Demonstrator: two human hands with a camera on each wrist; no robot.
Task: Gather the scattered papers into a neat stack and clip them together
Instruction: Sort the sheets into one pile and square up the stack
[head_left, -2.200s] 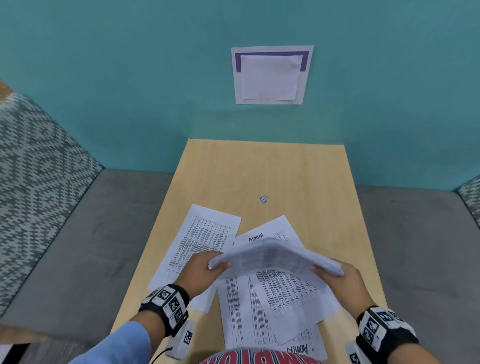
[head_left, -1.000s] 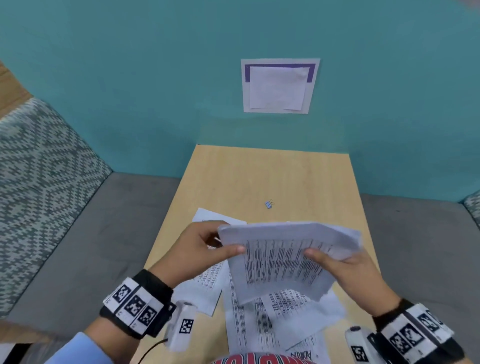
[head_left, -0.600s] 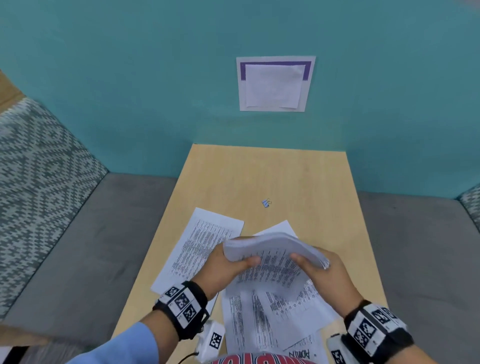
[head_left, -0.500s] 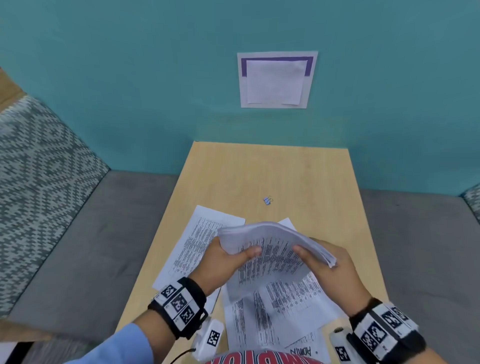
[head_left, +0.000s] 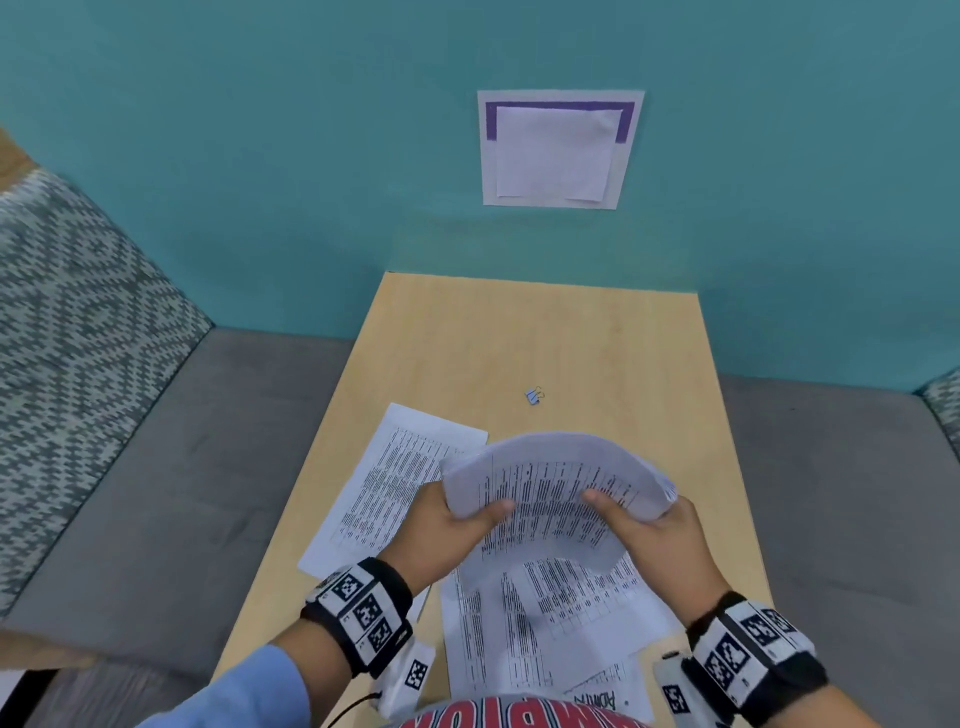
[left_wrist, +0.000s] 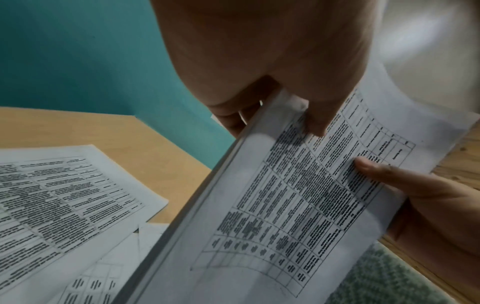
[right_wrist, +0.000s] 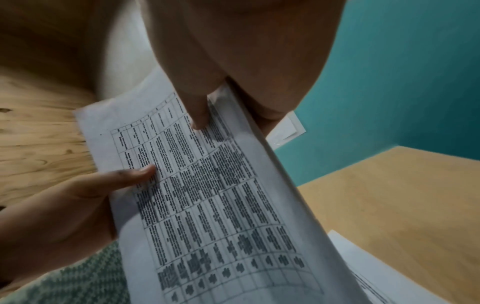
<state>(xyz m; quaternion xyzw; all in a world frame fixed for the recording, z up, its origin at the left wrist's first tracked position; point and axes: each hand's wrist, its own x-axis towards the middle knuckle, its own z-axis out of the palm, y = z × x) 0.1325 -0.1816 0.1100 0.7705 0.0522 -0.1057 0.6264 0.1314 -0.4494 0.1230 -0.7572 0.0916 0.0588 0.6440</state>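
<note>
Both hands hold a bowed sheaf of printed papers (head_left: 558, 483) on edge above the wooden table (head_left: 545, 332). My left hand (head_left: 452, 525) grips its left side, thumb on the printed face. My right hand (head_left: 649, 525) grips the right side the same way. The left wrist view shows the sheaf (left_wrist: 298, 195) with the thumb across the table print; the right wrist view shows the sheaf (right_wrist: 215, 185) pinched likewise. One loose sheet (head_left: 395, 478) lies to the left, and several more loose sheets (head_left: 550, 623) lie beneath the hands. A small blue binder clip (head_left: 534, 395) rests farther back on the table.
A teal wall (head_left: 260, 156) with a framed notice (head_left: 558, 150) stands behind the table. Grey bench seats (head_left: 156, 467) flank the table on both sides, with a patterned cushion (head_left: 67, 322) at the left.
The sheaf was raised with its face toward me, dropped low over the loose sheets, and now stands up a little again. Both hands have kept their grip.
</note>
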